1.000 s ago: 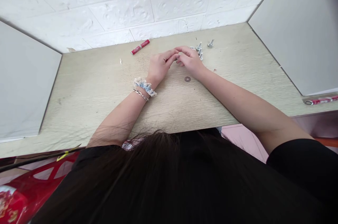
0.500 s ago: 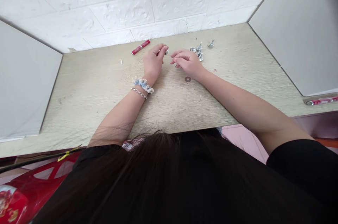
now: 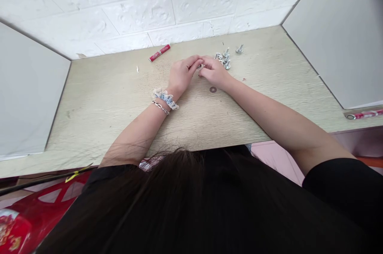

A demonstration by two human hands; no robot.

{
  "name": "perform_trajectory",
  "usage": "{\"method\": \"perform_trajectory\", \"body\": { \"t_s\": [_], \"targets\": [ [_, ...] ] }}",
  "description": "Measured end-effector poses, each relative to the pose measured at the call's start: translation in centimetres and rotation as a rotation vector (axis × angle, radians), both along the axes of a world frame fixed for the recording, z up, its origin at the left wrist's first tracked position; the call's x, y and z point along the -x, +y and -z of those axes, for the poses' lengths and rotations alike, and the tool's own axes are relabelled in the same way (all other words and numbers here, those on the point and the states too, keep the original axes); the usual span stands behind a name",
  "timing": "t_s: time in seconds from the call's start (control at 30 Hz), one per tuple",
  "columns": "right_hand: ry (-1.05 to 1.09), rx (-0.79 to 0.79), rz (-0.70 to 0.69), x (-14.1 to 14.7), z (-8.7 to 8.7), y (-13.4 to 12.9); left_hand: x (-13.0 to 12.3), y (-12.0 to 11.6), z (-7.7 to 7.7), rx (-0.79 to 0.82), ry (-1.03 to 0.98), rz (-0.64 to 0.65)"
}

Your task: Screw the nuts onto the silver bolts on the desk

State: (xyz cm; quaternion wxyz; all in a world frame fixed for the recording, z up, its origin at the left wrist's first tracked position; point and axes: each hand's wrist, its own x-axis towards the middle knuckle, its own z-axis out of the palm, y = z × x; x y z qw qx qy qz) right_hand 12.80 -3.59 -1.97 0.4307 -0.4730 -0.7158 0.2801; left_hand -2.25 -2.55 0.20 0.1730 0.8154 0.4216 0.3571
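Over the wooden tabletop, my left hand (image 3: 182, 73) and my right hand (image 3: 216, 72) meet at the fingertips. Between them shows a small silvery metal part (image 3: 199, 66), pinched by my left thumb and fingers and mostly covered, so its kind is unclear. The right thumb and fingers are closed at the same spot; what they grip is hidden. A flat dark washer (image 3: 213, 89) lies just below my right hand. Beyond that hand stands a cluster of bolts (image 3: 226, 61) with wide washers, heads down.
A single bolt (image 3: 239, 49) stands apart at the right. Near the wall lies a red tube (image 3: 159, 53), with a white scrap (image 3: 137, 69) to its left. Grey panels (image 3: 335, 38) border the tabletop (image 3: 98, 98) on both sides. Another red patterned tube (image 3: 363, 115) is at the right edge.
My left hand has moved right and slightly down with the metal part. My right fingers have closed in, and both hands now touch where a gap was before.
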Motion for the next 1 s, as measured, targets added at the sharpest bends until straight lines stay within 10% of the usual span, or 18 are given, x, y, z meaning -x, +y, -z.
{"method": "perform_trajectory", "body": {
  "t_s": [0.27, 0.53, 1.0],
  "targets": [
    [0.291, 0.194, 0.074, 0.1, -0.8, -0.3, 0.5, 1.8, 0.2, 0.150, -0.165, -0.222],
    [0.271, 0.206, 0.051, 0.4, -0.8, -0.2, -0.2, -0.5, -0.3, 0.085, -0.095, 0.027],
    [0.199, 0.137, 0.040, 0.6, -0.9, -0.8, -0.1, 0.2, -0.3, 0.076, -0.038, -0.057]
  ]
}}
